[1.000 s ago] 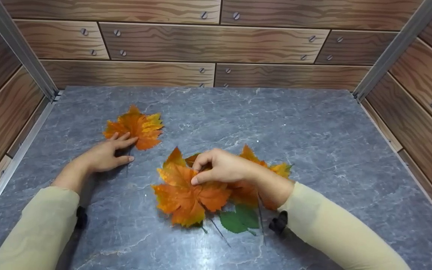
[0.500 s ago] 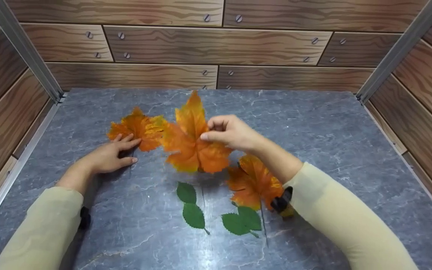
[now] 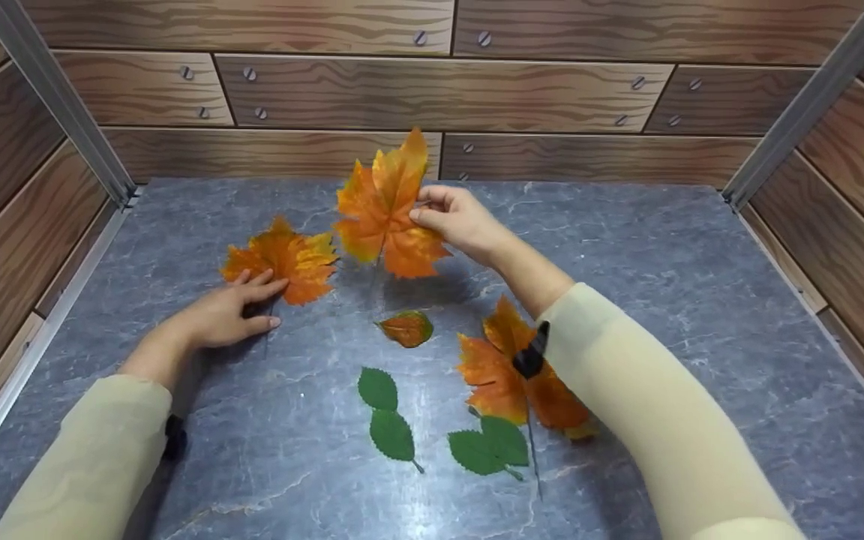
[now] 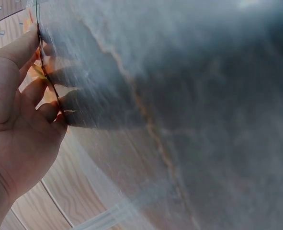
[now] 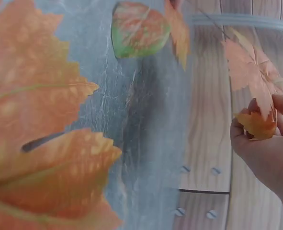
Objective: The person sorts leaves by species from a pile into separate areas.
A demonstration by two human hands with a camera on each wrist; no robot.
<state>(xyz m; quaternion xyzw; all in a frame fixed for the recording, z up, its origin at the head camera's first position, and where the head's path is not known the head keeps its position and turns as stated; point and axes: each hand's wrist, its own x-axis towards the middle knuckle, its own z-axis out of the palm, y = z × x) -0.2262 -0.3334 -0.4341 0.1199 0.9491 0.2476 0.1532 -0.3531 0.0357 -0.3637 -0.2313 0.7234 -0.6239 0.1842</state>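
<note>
Centred on the table (image 3: 627, 232), a small reddish leaf (image 3: 406, 328) lies flat. To its left, the left hand (image 3: 226, 311) rests with fingers extended, gripping nothing, its fingertips on the near edge of an orange maple leaf (image 3: 297, 259) lying beyond and left of the small leaf. Nearer the person than the small leaf lies a green leaf pair (image 3: 385, 412). Beyond the small leaf, raised off the table, is the held maple leaf (image 3: 383, 202), long axis nearly upright: main tip up, leaning right; stem down, slightly left. The right hand (image 3: 458, 221) pinches its right edge between thumb and fingers. Near and right of the small leaf are a second green pair (image 3: 488, 448) and another orange leaf (image 3: 496, 382), partly hidden by the right sleeve (image 3: 657, 405) and its black wrist device (image 3: 529, 356).
</note>
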